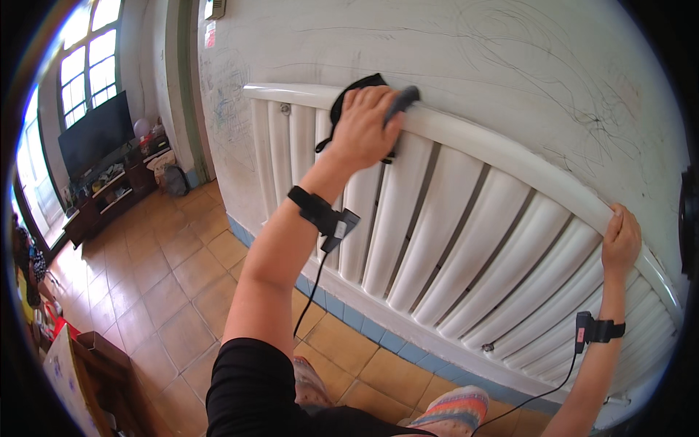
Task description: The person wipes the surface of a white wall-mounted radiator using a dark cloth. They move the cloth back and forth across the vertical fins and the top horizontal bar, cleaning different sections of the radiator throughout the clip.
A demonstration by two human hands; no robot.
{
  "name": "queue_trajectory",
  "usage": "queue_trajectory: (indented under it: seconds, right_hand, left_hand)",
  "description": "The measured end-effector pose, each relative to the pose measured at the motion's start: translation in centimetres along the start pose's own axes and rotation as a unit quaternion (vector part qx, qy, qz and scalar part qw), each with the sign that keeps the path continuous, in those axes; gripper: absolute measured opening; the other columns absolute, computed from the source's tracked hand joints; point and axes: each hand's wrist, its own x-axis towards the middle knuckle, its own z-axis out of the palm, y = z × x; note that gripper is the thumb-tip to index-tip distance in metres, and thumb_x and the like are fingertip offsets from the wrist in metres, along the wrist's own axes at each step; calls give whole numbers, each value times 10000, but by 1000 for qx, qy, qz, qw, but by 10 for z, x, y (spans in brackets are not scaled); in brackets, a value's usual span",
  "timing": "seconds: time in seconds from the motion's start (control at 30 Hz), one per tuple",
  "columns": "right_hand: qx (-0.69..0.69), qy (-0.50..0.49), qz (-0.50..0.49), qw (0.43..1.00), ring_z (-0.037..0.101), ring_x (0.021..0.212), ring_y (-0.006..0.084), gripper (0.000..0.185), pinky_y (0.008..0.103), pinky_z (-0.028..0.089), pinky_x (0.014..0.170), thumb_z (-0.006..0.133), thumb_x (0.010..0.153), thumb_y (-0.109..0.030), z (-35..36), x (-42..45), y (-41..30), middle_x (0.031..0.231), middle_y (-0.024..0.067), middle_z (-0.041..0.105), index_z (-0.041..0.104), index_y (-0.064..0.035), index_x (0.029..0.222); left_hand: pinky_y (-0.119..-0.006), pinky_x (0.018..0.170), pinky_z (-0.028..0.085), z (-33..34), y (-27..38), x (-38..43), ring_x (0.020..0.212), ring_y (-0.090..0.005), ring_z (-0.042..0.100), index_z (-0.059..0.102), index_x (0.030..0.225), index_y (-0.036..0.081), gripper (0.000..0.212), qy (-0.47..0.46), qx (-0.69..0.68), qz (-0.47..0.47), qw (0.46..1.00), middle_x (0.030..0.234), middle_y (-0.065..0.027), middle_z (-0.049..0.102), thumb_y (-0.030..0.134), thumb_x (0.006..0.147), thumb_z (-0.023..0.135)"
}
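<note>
A long white column radiator point(404, 185) stands against the wall, its smooth top rail point(464, 125) curved by the lens. My left hand point(366, 123) presses a dark grey and black cloth point(403, 102) onto this rail, left of the middle. Part of the cloth hangs over the front of the columns, and my palm hides some of it. Farther right, my right hand point(622, 240) grips the same rail, with the fingers hooked over its upper edge.
Blue tiles point(355, 317) edge the wall above a tan tiled floor point(164, 284). Straps with small devices point(336, 226) and cables circle both forearms. A television point(98, 136) on a cluttered low cabinet is at far left. Wooden furniture point(104, 371) stands at lower left.
</note>
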Motion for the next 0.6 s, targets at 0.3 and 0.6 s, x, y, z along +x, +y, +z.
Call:
queue_trajectory:
  seconds: [0.3,0.6]
  right_hand:
    - [14,9,-8,1000,639,888,331,272,403,487,789,411,1011,-151,7,-5,11,960,136,674,648,-18,1010]
    - [1,6,-6,1000,627,841,322,245,394,482,769,423,1003,-134,-6,-2,1,905,140,652,635,-13,985]
  left_hand:
    - [-447,1081,328,-26,-159,-46,1251,-359,465,554,1271,37,391,61,86,-121,987,1309,-159,544,275,970,482]
    - [-439,1110,305,-21,-264,-55,1313,-382,396,534,1315,32,479,30,76,-232,969,1392,-207,475,366,1007,383]
